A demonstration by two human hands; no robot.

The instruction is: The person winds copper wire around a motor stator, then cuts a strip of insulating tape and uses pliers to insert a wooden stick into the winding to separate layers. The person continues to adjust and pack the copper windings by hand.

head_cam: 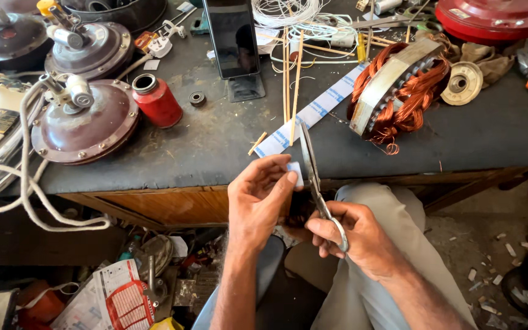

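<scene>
Below the dark cluttered workbench (215, 153), left hand (258, 205) pinches a white-and-blue paper strip (313, 113); right hand (355, 235) grips steel scissors (313, 177) beside it.

Bright daylight, sharp focus, soft shadows under bench, slight wide-angle bend at edges.

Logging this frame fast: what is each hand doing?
Left hand: pinching the paper strip.
Right hand: gripping scissors, blades at the strip.

Left hand (258, 198) pinching; right hand (352, 235) gripping.
</scene>
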